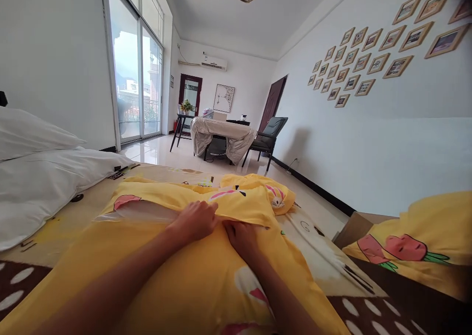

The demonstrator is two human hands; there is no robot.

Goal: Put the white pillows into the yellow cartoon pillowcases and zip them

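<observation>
A yellow pillowcase (177,276) with a rabbit and carrot print lies spread on the bed in front of me. Along its far end runs an opening, where a strip of white filling or lining (143,211) shows at the left. My left hand (197,220) is closed on the fabric at the edge of this opening. Close beside it, my right hand (240,234) is also closed on the edge, with its fingertips tucked out of sight under the fold. Just beyond lies a bunched yellow cloth (282,197) with a rabbit face.
White pillows (47,182) lie at the left on the patterned bed sheet (309,236). At the right, a cardboard box (356,222) stands by a yellow carrot-print bundle (435,231). Farther off are a covered table (221,128) and a black chair (273,131).
</observation>
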